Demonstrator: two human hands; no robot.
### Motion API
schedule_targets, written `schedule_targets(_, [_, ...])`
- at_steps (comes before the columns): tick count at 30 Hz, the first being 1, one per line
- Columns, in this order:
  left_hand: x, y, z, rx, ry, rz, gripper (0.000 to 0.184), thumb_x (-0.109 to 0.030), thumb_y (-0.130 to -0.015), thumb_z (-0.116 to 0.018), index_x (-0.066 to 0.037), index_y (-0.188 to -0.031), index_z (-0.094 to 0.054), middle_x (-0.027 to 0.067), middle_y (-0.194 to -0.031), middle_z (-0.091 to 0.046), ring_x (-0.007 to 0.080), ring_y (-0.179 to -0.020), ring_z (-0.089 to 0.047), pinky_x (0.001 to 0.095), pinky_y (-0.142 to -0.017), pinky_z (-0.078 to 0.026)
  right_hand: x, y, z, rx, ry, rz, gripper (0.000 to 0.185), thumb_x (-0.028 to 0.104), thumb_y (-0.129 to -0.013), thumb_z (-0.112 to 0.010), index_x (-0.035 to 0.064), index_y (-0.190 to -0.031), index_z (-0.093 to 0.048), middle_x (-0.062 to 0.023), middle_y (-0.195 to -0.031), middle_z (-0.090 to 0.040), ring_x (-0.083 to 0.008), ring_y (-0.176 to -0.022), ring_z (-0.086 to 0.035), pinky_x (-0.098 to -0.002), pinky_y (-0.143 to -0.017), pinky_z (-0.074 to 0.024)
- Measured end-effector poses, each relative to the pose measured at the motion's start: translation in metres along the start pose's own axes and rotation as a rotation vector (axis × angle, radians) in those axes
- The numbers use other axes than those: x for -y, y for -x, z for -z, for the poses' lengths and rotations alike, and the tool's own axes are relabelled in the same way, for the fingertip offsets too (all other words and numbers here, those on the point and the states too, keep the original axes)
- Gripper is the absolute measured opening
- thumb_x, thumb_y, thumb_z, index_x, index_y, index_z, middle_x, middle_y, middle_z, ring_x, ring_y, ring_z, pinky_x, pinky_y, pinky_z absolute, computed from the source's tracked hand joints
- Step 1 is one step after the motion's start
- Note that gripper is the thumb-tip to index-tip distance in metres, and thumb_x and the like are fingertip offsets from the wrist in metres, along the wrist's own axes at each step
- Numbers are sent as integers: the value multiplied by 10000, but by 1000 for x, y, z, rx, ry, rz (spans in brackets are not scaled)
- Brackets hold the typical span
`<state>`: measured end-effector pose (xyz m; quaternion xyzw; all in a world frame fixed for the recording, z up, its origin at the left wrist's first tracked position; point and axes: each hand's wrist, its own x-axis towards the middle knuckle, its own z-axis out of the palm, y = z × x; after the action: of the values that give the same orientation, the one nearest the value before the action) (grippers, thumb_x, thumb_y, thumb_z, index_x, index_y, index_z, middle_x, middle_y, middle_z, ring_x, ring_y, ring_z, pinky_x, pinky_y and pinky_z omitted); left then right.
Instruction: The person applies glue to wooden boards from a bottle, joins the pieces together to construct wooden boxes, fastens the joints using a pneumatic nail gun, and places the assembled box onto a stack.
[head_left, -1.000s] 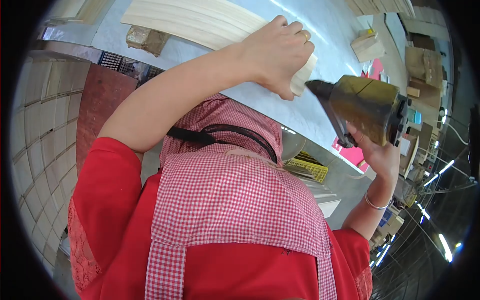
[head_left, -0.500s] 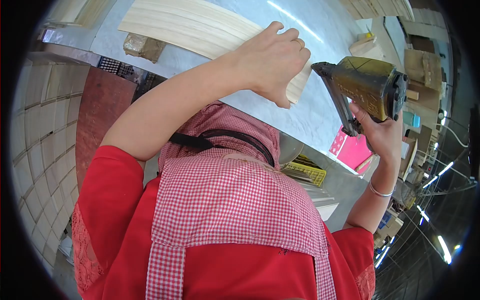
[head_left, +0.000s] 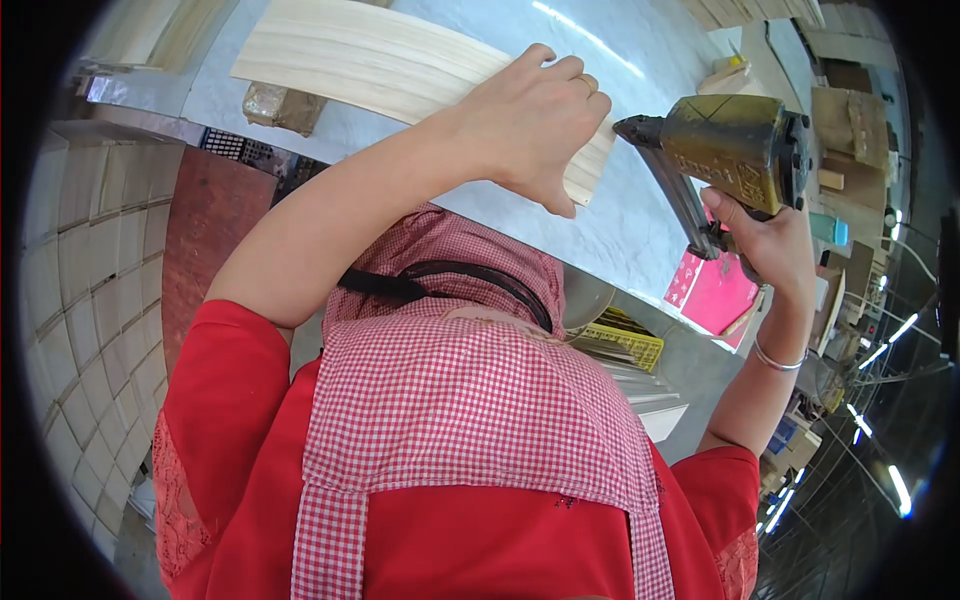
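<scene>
A long pale wooden board (head_left: 375, 62) lies raised over the table, its left part above a tape-wrapped block (head_left: 283, 107). My left hand (head_left: 545, 130) is closed around the board near its right end, thumb at the near edge and fingers across to the far edge. In my right hand (head_left: 770, 240) I hold a worn yellow and black nail gun (head_left: 728, 145) by its handle. Its nose points left, close to the board's right end; from this angle I cannot tell if they touch. The fingers around the handle are mostly hidden behind the tool.
The marbled grey-white table (head_left: 640, 235) has a pink patterned sheet (head_left: 715, 292) at its right corner. Stacked wooden pieces (head_left: 95, 330) stand on the left, beside a reddish-brown panel (head_left: 215, 240). Below the table is a yellow crate (head_left: 625, 343). More wood lies beyond the table.
The nail gun has tilted a little, its nose shifting slightly left and up along with my right hand's small turn. My left hand keeps its hold on the board, nearly still.
</scene>
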<state>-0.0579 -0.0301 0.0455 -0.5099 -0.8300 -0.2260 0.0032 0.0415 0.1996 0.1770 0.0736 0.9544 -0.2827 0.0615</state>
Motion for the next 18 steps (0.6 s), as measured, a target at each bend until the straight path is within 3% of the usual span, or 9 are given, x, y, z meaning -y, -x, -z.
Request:
schedule_targets(3, [2,-1,4,36,14,-2,790,-451,-549,-849,24,-1132,-606,153,-1075,-646,276,-1103,-560,400,-1018,-366,-13,11,-6,-109,19,32,276,193,-814,-809,10,-988,-696,-30,-811,-671,-69,-669,-585,-246,-580,-464])
schedule_targets(6, [2,-3,14,131,39,-4,805,-457,-562,-844,28,-1152,-591,160,-1088,-635,282,-1096,-554,398,-1001,-371,-33,36,-7,-254,-38,-271,306,240,-840,-773,21,-1028,-670,-11,-757,-636,-49,-609,-545,-236,-531,-419])
schedule_targets(9, [3,-9,27,285,81,27,860,-522,-584,-828,29,-1190,-566,171,-1119,-616,297,-1091,-541,400,-981,-373,-106,73,-3,-375,-91,-300,325,203,-863,-727,13,-1103,-617,-13,-748,-617,-65,-643,-549,-245,-564,-438])
schedule_targets(11, [6,-11,39,257,50,-8,847,-507,-590,-836,24,-1188,-558,169,-1112,-610,301,-1086,-538,404,-972,-373,-156,101,-6,-415,64,-254,463,96,-849,-648,3,-1293,-554,-111,-904,-699,-213,-768,-645,-323,-741,-484])
schedule_targets(12, [8,-11,46,223,43,-33,835,-493,-596,-845,19,-1187,-550,168,-1106,-604,304,-1081,-534,407,-964,-373,-191,113,-12,-432,38,-254,463,96,-849,-648,3,-1293,-554,-111,-904,-699,-213,-768,-645,-323,-741,-484])
schedule_targets(14, [6,-11,67,204,9,-64,824,-478,-602,-854,14,-1185,-542,166,-1100,-598,308,-1076,-531,410,-955,-373,-250,134,-27,-559,467,-179,524,83,-827,-641,37,-1338,-536,-203,-1011,-700,-338,-874,-687,-389,-808,-495])
schedule_targets(15, [-1,-11,86,118,9,-104,804,-441,-595,-871,5,-1175,-537,159,-1078,-595,306,-1061,-530,410,-936,-380,-263,143,-31,-579,439,-177,524,83,-827,-641,37,-1338,-536,-203,-1011,-700,-338,-874,-687,-389,-808,-495])
schedule_targets(17, [-14,-11,117,-62,3,-186,774,-368,-581,-907,-13,-1154,-527,144,-1035,-589,304,-1030,-529,410,-898,-392,-285,155,-40,-466,648,-552,551,157,-853,-661,95,-1382,-521,-229,-1041,-685,-408,-947,-662,-485,-869,-490])
schedule_targets(18, [-19,-13,125,-59,-35,-189,774,-368,-581,-907,-13,-1154,-527,144,-1035,-589,304,-1030,-529,410,-898,-392,-297,160,-43,-487,617,-539,551,157,-853,-661,95,-1382,-521,-229,-1041,-685,-408,-947,-662,-485,-869,-490])
